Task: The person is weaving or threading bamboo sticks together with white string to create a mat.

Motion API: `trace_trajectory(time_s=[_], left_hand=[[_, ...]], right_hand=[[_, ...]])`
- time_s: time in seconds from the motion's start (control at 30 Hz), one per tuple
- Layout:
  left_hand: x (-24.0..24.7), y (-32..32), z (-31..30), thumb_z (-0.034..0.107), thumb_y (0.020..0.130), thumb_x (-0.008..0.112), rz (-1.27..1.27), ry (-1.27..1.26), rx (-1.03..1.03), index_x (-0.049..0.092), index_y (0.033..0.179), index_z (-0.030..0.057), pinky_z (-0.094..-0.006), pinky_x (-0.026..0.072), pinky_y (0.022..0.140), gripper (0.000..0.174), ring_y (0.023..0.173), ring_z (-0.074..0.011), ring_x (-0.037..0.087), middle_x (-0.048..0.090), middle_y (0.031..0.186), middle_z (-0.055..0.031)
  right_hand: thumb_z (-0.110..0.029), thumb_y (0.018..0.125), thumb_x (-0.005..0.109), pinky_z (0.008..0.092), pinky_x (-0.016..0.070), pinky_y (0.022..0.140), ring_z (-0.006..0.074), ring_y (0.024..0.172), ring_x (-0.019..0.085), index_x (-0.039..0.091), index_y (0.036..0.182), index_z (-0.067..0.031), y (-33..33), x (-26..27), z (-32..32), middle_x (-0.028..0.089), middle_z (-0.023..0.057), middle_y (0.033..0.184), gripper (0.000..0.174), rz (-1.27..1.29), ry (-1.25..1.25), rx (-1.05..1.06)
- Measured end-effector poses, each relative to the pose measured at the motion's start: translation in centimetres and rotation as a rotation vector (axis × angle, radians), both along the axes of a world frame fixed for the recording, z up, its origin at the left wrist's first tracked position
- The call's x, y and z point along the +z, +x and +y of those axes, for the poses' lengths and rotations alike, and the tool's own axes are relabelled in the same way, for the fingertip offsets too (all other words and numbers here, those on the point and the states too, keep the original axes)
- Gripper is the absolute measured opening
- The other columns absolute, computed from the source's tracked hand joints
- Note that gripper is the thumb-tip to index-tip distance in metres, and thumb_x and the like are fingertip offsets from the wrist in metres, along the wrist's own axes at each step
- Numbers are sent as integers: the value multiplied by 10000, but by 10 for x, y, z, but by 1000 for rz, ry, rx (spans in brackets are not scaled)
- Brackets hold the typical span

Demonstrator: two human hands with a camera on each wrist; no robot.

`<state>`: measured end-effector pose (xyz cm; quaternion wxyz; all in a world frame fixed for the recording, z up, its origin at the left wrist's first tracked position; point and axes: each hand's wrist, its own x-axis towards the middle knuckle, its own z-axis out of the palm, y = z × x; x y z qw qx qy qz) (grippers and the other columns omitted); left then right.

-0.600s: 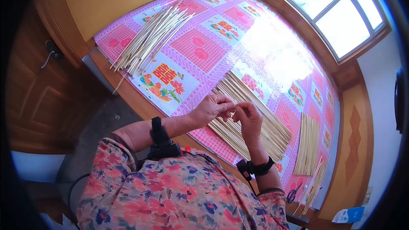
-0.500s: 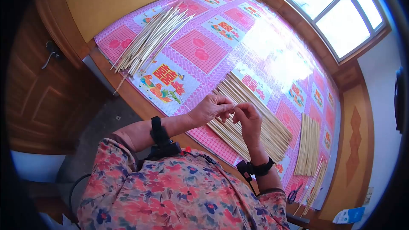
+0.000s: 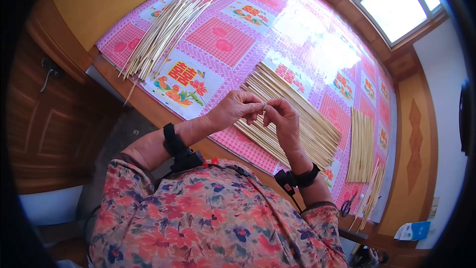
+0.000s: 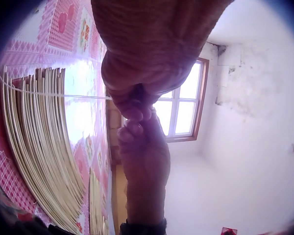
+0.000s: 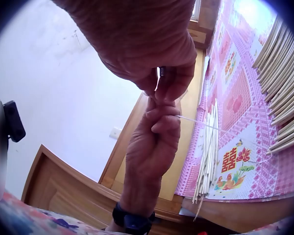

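A thin white string [image 4: 63,95] [image 5: 201,122] comes out from the fingers of my left hand [image 3: 232,112] [image 4: 147,54] [image 5: 149,152] and trails over the table. My left thumb and fingers pinch it. Fingertip to fingertip with that hand, my right hand [image 3: 285,121] [image 4: 146,161] [image 5: 152,49] has its thumb and index finger pinched on the string, where a small pale bit shows in the head view. The fingertips hide most of the string there. Below both hands, a wide row of pale sticks [image 3: 297,114] [image 4: 44,147] lies side by side on the table.
Loose pale sticks [image 3: 161,37] lie in a heap at the table's left end. A smaller row of sticks [image 3: 361,144], scissors [image 3: 348,205] and a few thin sticks [image 3: 373,193] are at the right. A patterned pink cloth [image 3: 225,42] covers the table.
The head view has shifted, so the table and sticks appear higher in it. Both hands remain fingertip to fingertip, and a small pale bit now shows between them.
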<state>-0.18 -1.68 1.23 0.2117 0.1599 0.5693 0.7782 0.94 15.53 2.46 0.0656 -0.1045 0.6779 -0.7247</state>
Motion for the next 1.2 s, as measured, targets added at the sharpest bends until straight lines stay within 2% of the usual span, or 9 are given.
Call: trace_trajectory(time_s=[0.3,0.37,0.5,0.57,0.6,0.67,0.77,1.0,1.2], left_hand=[[-7,-1,3,159,880,515,37,-14,-12,574,857,-3,-178,398,502,175,554,-51,478,517,639,9],[-7,-1,5,162,880,516,20,7,12,571,859,4,-170,395,500,169,555,-43,478,522,660,13],[-5,-1,6,161,881,513,11,12,51,570,862,5,-163,395,499,167,558,-34,478,529,676,15],[-4,-2,5,158,881,512,-3,-29,80,570,861,4,-164,399,500,166,558,-31,479,531,681,16],[-4,-2,6,158,881,512,-4,-28,80,570,861,4,-164,399,500,166,558,-31,479,531,681,16],[-4,-3,7,152,880,513,14,-29,99,570,856,2,-167,400,492,162,552,-29,477,525,674,20],[-8,-4,10,147,877,517,33,-28,121,573,863,1,-167,396,482,157,547,-27,473,518,664,24],[-6,-3,11,138,876,519,71,-48,146,576,891,-4,-165,386,473,153,548,-23,464,513,654,23],[-9,-4,13,132,878,514,94,-64,173,572,903,-8,-167,386,472,154,553,-20,465,515,657,25]], right_hand=[[-96,836,571,176,418,486,53,561,505,539,886,-5,-1,-7,0,545,13,683,109,-37,-10,24],[-104,841,566,178,422,497,54,571,512,534,893,-3,0,-5,-2,546,16,689,117,-136,-127,-4],[-89,840,561,183,429,511,65,573,522,529,908,-14,4,-1,2,549,23,721,106,-154,-134,-75],[-64,819,578,193,432,510,81,569,531,546,890,-23,6,-4,5,546,36,736,88,76,41,-128],[-64,819,578,193,432,510,81,569,531,546,890,-23,7,-2,5,546,36,736,88,75,42,-128],[-28,794,590,196,431,507,85,560,531,567,865,-24,9,2,2,532,43,726,75,458,446,-153],[-5,777,595,200,428,494,81,551,535,579,846,-16,8,0,-2,515,52,707,72,480,565,-179],[-12,804,577,190,430,469,70,550,546,571,895,21,4,-7,-2,567,41,715,97,258,387,-170],[-51,833,552,193,480,472,84,546,555,568,924,24,0,-5,-4,589,58,725,119,12,133,-137]])
